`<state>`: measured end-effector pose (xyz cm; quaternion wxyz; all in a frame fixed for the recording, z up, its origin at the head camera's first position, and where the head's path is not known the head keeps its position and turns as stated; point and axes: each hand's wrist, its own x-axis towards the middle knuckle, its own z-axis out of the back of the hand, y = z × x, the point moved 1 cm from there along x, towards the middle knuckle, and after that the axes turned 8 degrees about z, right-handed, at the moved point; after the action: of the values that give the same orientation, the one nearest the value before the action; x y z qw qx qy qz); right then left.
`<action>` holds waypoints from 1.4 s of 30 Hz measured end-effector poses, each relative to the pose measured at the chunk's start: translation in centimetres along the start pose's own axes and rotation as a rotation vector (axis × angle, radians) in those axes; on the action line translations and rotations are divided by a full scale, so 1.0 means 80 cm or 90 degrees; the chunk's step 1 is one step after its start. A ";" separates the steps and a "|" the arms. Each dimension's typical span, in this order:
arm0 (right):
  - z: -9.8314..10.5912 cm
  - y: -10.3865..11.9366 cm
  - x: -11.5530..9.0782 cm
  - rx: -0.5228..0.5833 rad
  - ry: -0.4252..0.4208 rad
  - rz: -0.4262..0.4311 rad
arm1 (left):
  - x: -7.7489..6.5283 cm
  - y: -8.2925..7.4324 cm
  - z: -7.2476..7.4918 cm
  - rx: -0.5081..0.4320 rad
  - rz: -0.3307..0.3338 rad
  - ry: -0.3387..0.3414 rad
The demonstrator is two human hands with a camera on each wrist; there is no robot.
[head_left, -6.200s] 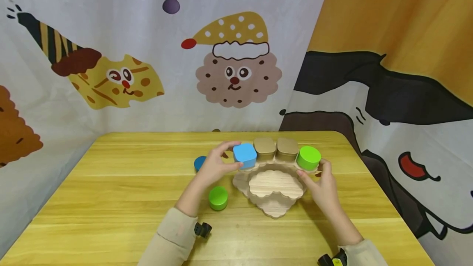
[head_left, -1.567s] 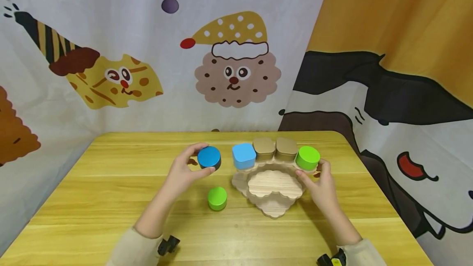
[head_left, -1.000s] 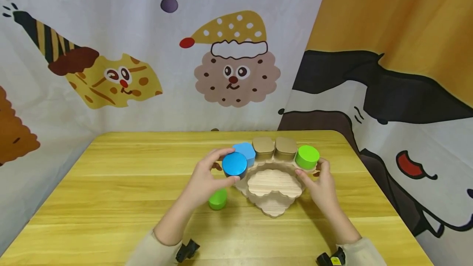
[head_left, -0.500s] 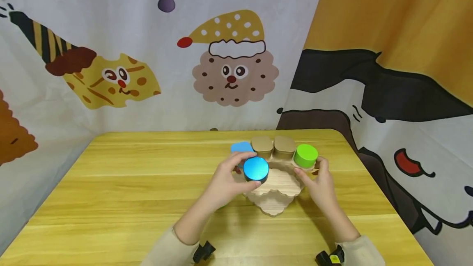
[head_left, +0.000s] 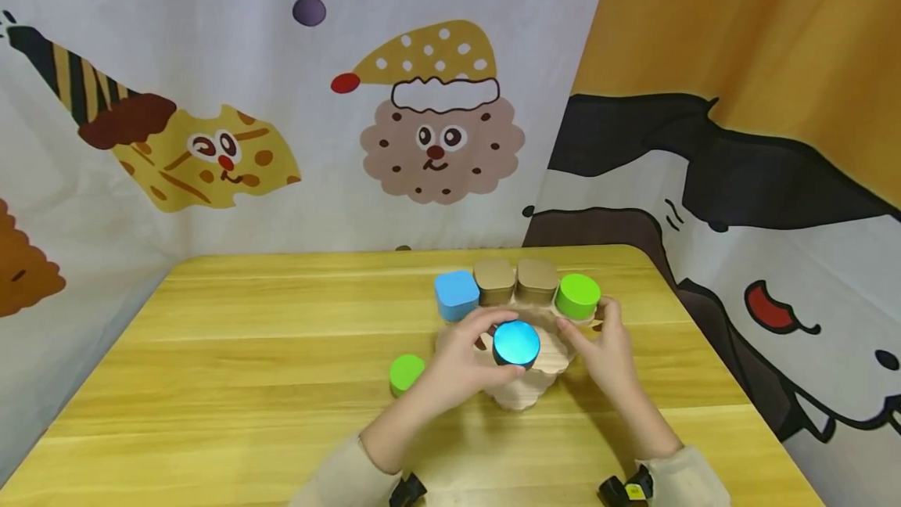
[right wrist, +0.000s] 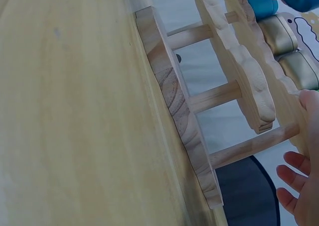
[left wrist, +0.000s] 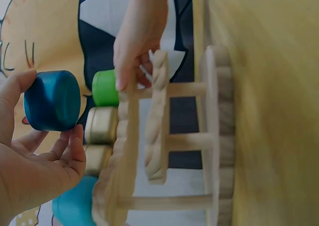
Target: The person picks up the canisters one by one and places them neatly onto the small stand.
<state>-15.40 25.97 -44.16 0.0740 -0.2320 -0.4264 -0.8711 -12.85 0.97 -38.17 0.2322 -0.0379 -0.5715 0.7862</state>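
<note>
My left hand (head_left: 457, 362) pinches a round blue tin (head_left: 516, 343) between thumb and fingers, in the air in front of the top tier of a tiered wooden stand (head_left: 521, 393). In the left wrist view the blue tin (left wrist: 52, 100) is apart from the stand. My right hand (head_left: 611, 350) grips the right end of the top tier, beside a round green tin (head_left: 579, 296). Along that tier also stand two gold tins, the left gold tin (head_left: 495, 280) and the right gold tin (head_left: 537, 280), and a light blue squarish tin (head_left: 457, 293) at the left end.
Another green round tin (head_left: 406, 373) sits on the wooden table (head_left: 246, 382), left of the stand and partly behind my left forearm. A patterned cloth (head_left: 267, 61) hangs behind the table. The stand's scalloped lower tiers (right wrist: 249, 81) are joined by wooden rods.
My left hand let go of the light blue tin, took the dark blue tin from left of the stand and carried it right, over the stand. My right hand keeps its grip.
</note>
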 end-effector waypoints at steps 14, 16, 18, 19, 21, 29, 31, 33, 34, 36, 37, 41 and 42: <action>-0.001 -0.003 0.000 0.030 0.001 -0.017 | 0.019 0.029 -0.027 0.039 -0.021 0.006; -0.001 -0.003 0.001 0.030 0.003 -0.019 | 0.023 0.033 -0.030 0.042 -0.024 0.002; 0.000 -0.002 0.001 0.035 0.002 -0.019 | 0.027 0.037 -0.033 0.046 -0.022 -0.001; 0.000 -0.002 0.001 0.037 0.002 -0.018 | 0.028 0.038 -0.035 0.047 -0.021 -0.002; 0.000 -0.002 0.001 0.042 0.001 -0.019 | 0.032 0.040 -0.038 0.054 -0.018 -0.002; 0.001 -0.001 0.002 0.053 0.001 -0.028 | 0.040 0.045 -0.046 0.080 0.016 0.010; 0.002 0.000 0.003 0.059 0.001 -0.028 | 0.042 0.046 -0.047 0.084 0.022 0.011; 0.003 0.000 0.004 0.065 0.002 -0.025 | 0.043 0.047 -0.049 0.088 0.029 0.013; 0.003 0.000 0.004 0.065 0.003 -0.023 | 0.044 0.047 -0.049 0.092 0.031 0.013; 0.004 0.000 0.005 0.067 0.004 -0.019 | 0.045 0.049 -0.050 0.099 0.037 0.016; 0.004 -0.001 0.006 0.067 0.005 -0.017 | 0.045 0.049 -0.050 0.100 0.038 0.018; 0.003 -0.002 0.007 0.067 0.005 -0.009 | 0.048 0.050 -0.052 0.087 0.042 0.028; 0.003 -0.002 0.007 0.066 0.006 -0.008 | 0.048 0.050 -0.052 0.078 0.043 0.032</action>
<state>-15.86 26.30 -43.88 0.0827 -0.2209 -0.4719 -0.8495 -16.22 5.26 -42.49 0.2218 -0.0627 -0.5144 0.8260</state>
